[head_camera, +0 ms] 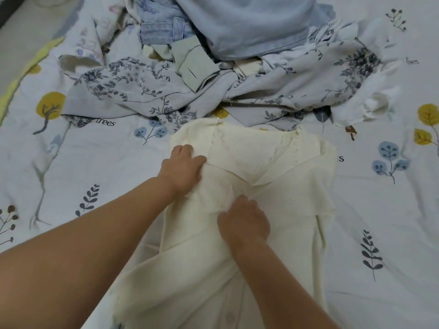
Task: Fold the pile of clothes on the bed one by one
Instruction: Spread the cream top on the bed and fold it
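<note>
The bed sheet is white with yellow trees, blue plants and dark leaves. A yellow-green strip runs along the sheet's far left edge, beside a grey floor.

Both the left hand and right hand grip a cream garment on the bed.

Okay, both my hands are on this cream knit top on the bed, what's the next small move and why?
Probably carry the flap across and smooth it flat. The left hand and right hand both grip a raised, rumpled fold of the cream knit top, which lies spread on the leaf-printed bedsheet; the fold is not yet laid down, and the pile of unfolded clothes waits behind.
</note>
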Motion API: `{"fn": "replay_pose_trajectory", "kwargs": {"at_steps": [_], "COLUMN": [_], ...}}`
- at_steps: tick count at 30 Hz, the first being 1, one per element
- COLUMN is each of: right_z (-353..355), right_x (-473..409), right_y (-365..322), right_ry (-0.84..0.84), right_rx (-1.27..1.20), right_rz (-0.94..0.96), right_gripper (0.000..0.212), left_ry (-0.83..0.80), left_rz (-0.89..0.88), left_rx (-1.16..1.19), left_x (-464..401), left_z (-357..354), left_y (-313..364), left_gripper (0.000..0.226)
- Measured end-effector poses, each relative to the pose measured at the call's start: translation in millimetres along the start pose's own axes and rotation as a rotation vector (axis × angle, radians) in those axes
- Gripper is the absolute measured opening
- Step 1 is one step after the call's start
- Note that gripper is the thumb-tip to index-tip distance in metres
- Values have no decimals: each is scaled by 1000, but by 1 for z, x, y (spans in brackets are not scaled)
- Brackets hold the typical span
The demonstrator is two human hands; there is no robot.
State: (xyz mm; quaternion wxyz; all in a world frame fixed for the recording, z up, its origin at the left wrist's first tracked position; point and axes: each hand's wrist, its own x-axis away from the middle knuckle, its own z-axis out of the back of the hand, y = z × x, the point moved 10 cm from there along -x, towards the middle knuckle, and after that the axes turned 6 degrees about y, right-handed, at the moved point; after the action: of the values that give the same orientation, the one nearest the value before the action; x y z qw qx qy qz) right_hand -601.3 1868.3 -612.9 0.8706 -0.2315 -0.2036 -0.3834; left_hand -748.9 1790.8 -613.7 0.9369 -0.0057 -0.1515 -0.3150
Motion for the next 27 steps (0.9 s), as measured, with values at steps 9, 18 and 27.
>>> {"fn": "replay_pose_trajectory", "kwargs": {"at_steps": [9, 18, 27], "right_z": [36, 14, -7], "right_x": [-19, 19, 36], "right_y": [85, 99, 106], "right_ry": [-53, -326, -575], "right_rx": [215, 133, -416], "right_rz": [-34, 97, 128], "right_gripper": [17, 20, 18], "left_ry": [65, 129, -87], "left_rz": [-115, -19, 218], "left_rx": [144, 119, -414], "left_x": [5, -9, -25], "left_z": [-1, 13, 43], "left_y": [2, -17, -80], "left_gripper": [51, 27, 41]}}
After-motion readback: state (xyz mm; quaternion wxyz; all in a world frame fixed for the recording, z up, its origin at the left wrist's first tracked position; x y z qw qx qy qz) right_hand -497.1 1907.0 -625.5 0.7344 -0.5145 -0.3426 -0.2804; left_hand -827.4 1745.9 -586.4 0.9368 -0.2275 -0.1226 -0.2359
